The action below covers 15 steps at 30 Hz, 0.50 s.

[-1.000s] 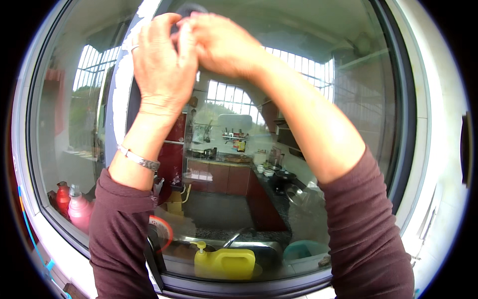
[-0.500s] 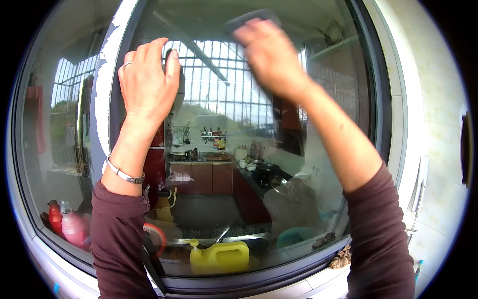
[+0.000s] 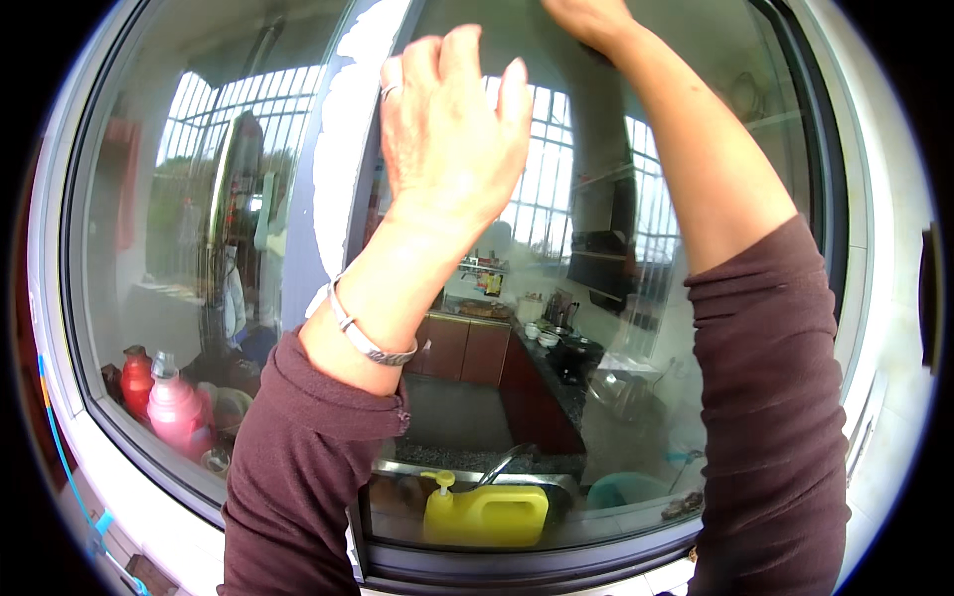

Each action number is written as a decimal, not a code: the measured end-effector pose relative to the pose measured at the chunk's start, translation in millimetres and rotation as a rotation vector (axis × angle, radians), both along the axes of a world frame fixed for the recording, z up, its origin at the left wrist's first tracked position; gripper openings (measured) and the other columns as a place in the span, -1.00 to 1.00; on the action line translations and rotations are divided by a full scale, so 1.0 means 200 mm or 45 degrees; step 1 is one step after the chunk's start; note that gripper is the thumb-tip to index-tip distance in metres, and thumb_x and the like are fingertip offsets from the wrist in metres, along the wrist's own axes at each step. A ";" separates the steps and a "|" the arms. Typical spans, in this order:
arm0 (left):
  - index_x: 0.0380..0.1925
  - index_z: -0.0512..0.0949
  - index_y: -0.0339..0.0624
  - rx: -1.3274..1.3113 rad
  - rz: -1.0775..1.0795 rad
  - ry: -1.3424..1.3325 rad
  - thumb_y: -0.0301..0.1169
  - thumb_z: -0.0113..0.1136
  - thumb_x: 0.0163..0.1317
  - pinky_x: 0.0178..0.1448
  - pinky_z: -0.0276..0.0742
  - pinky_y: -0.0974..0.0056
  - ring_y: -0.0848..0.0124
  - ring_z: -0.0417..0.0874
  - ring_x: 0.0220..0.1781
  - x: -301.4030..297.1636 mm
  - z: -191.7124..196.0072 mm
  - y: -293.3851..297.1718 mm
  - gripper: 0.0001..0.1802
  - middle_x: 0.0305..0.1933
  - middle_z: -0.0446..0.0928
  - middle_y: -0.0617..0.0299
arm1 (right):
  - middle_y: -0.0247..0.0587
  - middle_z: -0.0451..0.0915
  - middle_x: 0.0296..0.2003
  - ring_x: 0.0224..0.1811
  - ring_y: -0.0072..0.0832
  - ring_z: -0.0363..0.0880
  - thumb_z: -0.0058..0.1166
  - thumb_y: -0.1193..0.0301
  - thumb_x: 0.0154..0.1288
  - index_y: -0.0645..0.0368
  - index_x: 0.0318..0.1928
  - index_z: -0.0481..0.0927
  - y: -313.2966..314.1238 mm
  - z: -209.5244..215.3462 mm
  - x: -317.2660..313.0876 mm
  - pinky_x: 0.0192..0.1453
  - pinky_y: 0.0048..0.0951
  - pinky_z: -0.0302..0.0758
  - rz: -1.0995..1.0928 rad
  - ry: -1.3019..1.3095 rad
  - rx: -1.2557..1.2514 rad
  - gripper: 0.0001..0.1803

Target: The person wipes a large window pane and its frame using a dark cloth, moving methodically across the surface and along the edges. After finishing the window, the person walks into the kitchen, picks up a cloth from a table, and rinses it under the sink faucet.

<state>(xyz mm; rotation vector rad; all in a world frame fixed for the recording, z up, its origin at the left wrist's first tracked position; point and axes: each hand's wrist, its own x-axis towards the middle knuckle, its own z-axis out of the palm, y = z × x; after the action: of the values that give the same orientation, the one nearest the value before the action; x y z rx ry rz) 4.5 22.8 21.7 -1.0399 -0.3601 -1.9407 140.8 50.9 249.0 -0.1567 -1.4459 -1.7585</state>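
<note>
Dark red-brown cabinets [image 3: 467, 348] are standing near the middle of the frame, showing through a large window pane [image 3: 730, 60], and a dark stone surface [image 3: 556, 394] is running down to their right. Bright barred openings [image 3: 542, 214] are appearing in the glass across the upper half. Filling most of the frame, the pane is sitting inside a dark grey window frame [image 3: 527, 571]; a ragged white strip [image 3: 343, 149] is running along its upright, left of centre.

Just right of that strip, the left hand [image 3: 442, 129] is hanging raised before the glass in the upper middle. Its fingers are standing loosely open, the thumb pointing up apart from them; whether they are touching the pane, I cannot tell. It is wearing a ring [image 3: 388, 91], and a metal bracelet [image 3: 363, 338] is circling the wrist.

At the top edge, right of centre, the right hand [image 3: 591, 20] is being cut off, so what its fingers are doing cannot be told.

Lower down, a yellow jug [image 3: 452, 517] is standing near a curved tap [image 3: 502, 465], while a pink flask [image 3: 179, 412] is standing beside a red one [image 3: 136, 382] at lower left.
</note>
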 end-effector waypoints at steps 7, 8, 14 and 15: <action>0.13 0.42 -0.27 0.165 0.140 0.028 -0.18 0.16 0.31 0.23 0.35 -0.04 -0.05 0.44 0.12 -0.11 0.04 -0.01 -0.50 0.08 0.46 -0.14 | 0.03 0.57 0.01 0.12 -0.09 0.48 -0.09 0.39 0.28 0.36 -0.04 0.58 -0.09 -0.31 -0.32 0.29 -0.18 0.39 0.214 -0.471 -0.360 -0.64; 0.14 0.41 -0.30 0.113 0.029 0.013 -0.19 0.17 0.31 0.25 0.34 -0.06 -0.07 0.43 0.15 -0.10 0.02 -0.02 -0.48 0.07 0.46 -0.15 | 0.04 0.56 0.02 0.12 -0.08 0.48 -0.09 0.39 0.29 0.36 -0.02 0.57 -0.13 -0.33 -0.30 0.30 -0.17 0.38 0.207 -0.558 -0.383 -0.64; 0.07 0.39 -0.38 -0.133 -0.053 -0.007 -0.16 0.23 0.23 0.12 0.48 -0.04 -0.08 0.46 0.09 -0.02 -0.01 0.00 -0.43 -0.04 0.45 -0.20 | 0.15 0.50 0.11 0.23 0.07 0.39 -0.20 0.34 0.38 0.33 0.08 0.52 0.02 0.08 -0.14 0.38 -0.04 0.28 -0.120 0.049 -0.003 -0.59; 0.07 0.39 -0.38 -0.137 -0.063 0.012 -0.16 0.23 0.23 0.11 0.49 -0.03 -0.08 0.47 0.08 -0.01 -0.01 0.00 -0.42 -0.04 0.45 -0.21 | 0.14 0.50 0.13 0.25 0.06 0.38 -0.21 0.34 0.39 0.34 0.09 0.52 0.03 0.09 -0.17 0.40 -0.05 0.26 -0.091 0.054 0.005 -0.59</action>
<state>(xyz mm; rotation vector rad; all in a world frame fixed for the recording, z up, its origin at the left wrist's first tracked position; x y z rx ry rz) 2.3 22.8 20.2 -1.1367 -0.4412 -1.9773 107.6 57.6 266.9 -0.2452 -1.4220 -1.8041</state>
